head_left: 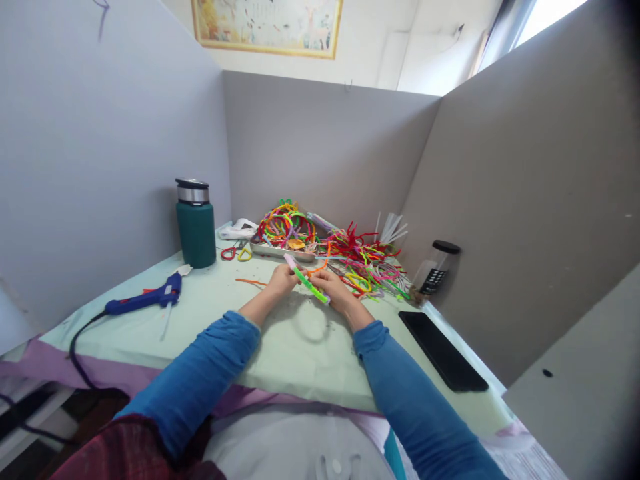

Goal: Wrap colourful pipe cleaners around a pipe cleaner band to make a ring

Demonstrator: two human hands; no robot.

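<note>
Both my hands meet over the middle of the pale green table cover [300, 347]. My left hand [281, 281] and my right hand [334, 291] are closed on a bright green pipe cleaner [309, 284] wound along a pale pink stick that pokes out at its upper end. It lies slanted between my fingers, just above the cloth. An orange pipe cleaner [250, 282] lies loose on the cloth left of my left hand.
A metal tray [280, 250] of coiled pipe cleaners and a loose heap of them [367, 263] lie beyond my hands. Green flask [196, 224] and blue glue gun [145, 300] at left, scissors [236, 253] behind, black phone [443, 350] and clear jar [434, 272] at right. Partition walls surround.
</note>
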